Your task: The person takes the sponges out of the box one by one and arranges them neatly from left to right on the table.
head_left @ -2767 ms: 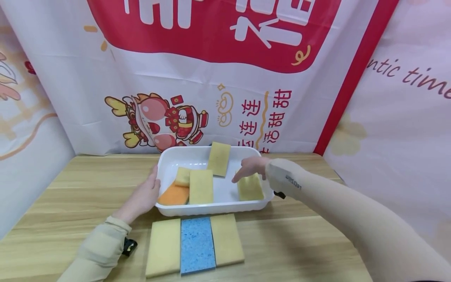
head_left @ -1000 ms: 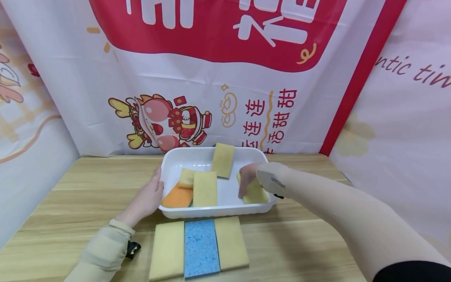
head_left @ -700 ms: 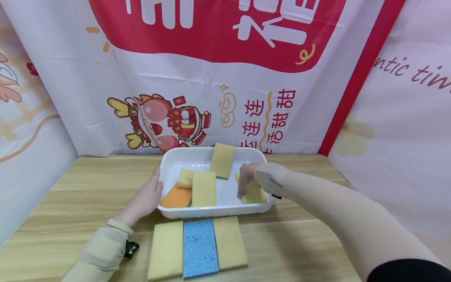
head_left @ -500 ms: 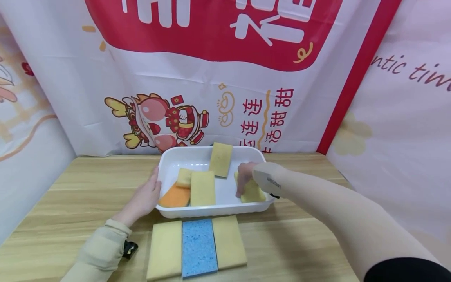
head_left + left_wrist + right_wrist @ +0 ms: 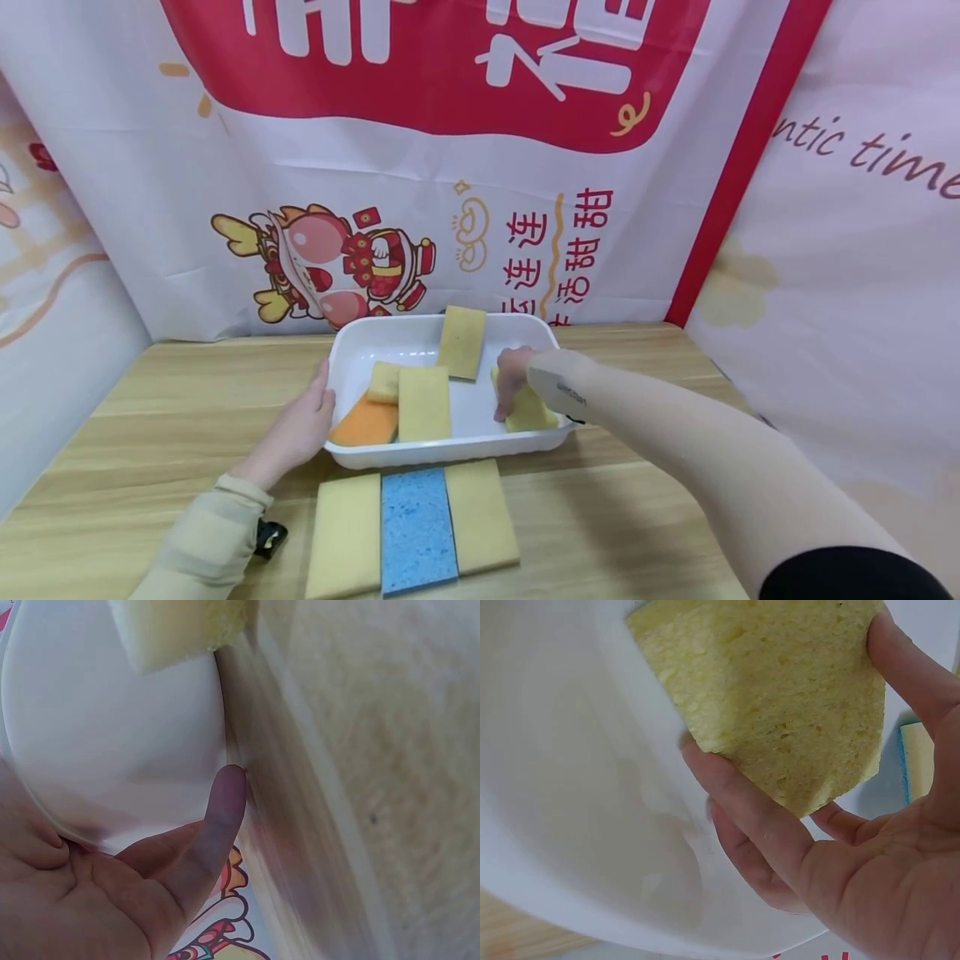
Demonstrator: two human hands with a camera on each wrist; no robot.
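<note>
"Looking from the head view, what do your hands have?"

"Your right hand [image 5: 517,379] grips a yellow sponge [image 5: 531,414] inside the white tray [image 5: 457,452], at the end on that hand's side. Your left hand [image 5: 300,421] is unclenched, laid against the opposite end of the tray."

"And what lies around them?"

"Left of your right hand, you have a leaning sponge [image 5: 461,342] propped on the far wall, then a flat pale sponge [image 5: 423,404]. Closer to your left hand are a small sponge [image 5: 383,382] and an orange sponge [image 5: 367,421]. Nearer you than either hand, on the bench [image 5: 600,500], a blue sponge [image 5: 417,529] lies between a left cream sponge [image 5: 345,533] and a right cream sponge [image 5: 482,517]."

"Your left wrist view?"

"One finger of yours extends along the tray's outer wall. Past its tip shows a sponge corner [image 5: 176,634]. You can't tell where your thumb ends."

"And your right wrist view?"

"Your thumb and fingers pinch the yellow sponge, its porous face showing. Beside the base of your thumb is a blue-edged sponge [image 5: 918,763]."
</note>
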